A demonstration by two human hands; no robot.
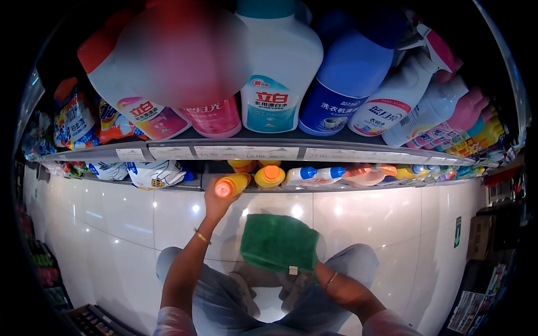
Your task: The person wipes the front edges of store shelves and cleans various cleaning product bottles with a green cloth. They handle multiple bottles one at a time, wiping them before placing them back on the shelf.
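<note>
My left hand (217, 205) grips a yellow bottle (238, 183) with an orange cap, tilted towards me at the front edge of the lower shelf (197, 181). A green cloth (279, 241) with a small pale tag covers most of my right hand (318, 271), and its fingers are hidden. The cloth is held above the floor, between my knees. Beside the held bottle stands another yellow bottle (270, 175) with an orange cap. Further yellow bottles behind them are partly hidden by the upper shelf.
Across the upper shelf (176, 145), a price-label strip runs below large detergent bottles (271, 67) and a spray bottle (388, 92). White bottles with blue caps (304, 174) and bagged goods (153, 173) flank the yellow ones. Glossy tiles (370, 222) lie below; a cardboard box (480, 237) stands right.
</note>
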